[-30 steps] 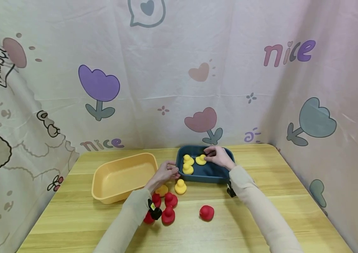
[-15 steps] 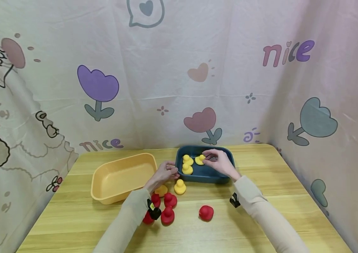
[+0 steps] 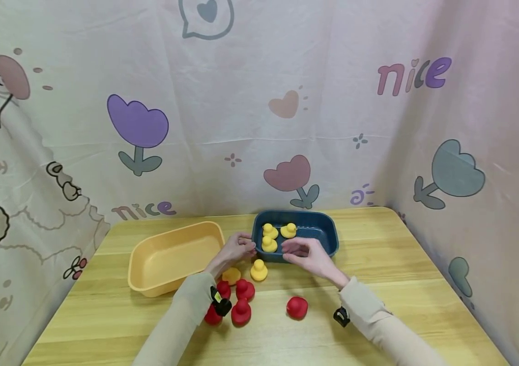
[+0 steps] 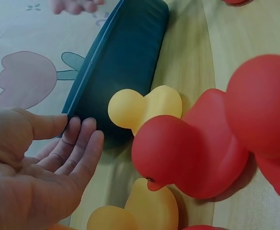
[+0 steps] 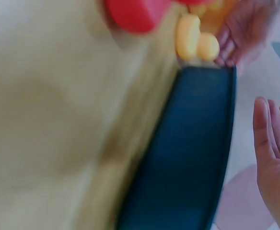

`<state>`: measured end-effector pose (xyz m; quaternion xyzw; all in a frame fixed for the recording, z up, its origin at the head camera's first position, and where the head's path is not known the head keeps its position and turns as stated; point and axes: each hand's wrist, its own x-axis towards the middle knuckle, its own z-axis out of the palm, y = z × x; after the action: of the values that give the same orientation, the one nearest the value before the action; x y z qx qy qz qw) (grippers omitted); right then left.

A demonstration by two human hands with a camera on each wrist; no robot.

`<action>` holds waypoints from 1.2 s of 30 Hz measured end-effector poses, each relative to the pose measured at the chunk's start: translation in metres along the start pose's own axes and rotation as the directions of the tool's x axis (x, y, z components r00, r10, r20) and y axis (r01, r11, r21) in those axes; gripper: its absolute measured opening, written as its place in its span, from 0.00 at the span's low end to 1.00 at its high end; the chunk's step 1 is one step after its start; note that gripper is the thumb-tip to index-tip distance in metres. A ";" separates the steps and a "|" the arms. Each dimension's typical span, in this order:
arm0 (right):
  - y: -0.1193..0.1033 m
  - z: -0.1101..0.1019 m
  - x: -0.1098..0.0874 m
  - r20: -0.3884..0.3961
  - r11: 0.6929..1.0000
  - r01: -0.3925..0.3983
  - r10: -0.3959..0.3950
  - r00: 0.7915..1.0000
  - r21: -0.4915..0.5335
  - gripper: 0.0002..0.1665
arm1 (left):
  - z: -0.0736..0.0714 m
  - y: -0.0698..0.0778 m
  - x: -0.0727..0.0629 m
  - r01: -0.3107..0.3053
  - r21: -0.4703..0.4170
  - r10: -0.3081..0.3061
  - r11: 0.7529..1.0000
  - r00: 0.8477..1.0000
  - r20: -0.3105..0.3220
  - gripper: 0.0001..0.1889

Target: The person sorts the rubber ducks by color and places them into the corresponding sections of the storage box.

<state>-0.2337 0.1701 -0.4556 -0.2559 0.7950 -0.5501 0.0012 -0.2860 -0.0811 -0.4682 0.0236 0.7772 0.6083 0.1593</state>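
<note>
Clearly, the right hand (image 3: 310, 255) has hold of nothing, its thumb and fingers parted above the six o'clock rim of the blue tray (image 3: 318, 233), while the left hand (image 3: 235, 247) looks relaxed, fingertips touching that tray's nine o'clock end. Three yellow ducks (image 3: 288, 230) sit inside, toward nine o'clock; another yellow duck (image 3: 258, 270) stands just outside at seven, near some red ducks (image 3: 241, 312).

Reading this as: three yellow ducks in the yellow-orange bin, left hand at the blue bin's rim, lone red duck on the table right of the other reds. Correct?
Wrong bin. The head view shows the three yellow ducks in the blue bin, not the yellow-orange bin. The left hand and lone red duck are as you say.
</note>
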 end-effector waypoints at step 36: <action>0.036 0.035 0.013 0.500 0.987 0.071 0.011 0.866 -0.145 0.35 | -0.007 -0.002 0.001 -0.044 -0.005 0.044 0.999 0.999 0.017 0.20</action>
<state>-0.2492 0.1435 -0.4976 -0.4010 0.8046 -0.4003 0.1779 -0.2888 -0.0881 -0.4691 0.0458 0.7735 0.6134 0.1527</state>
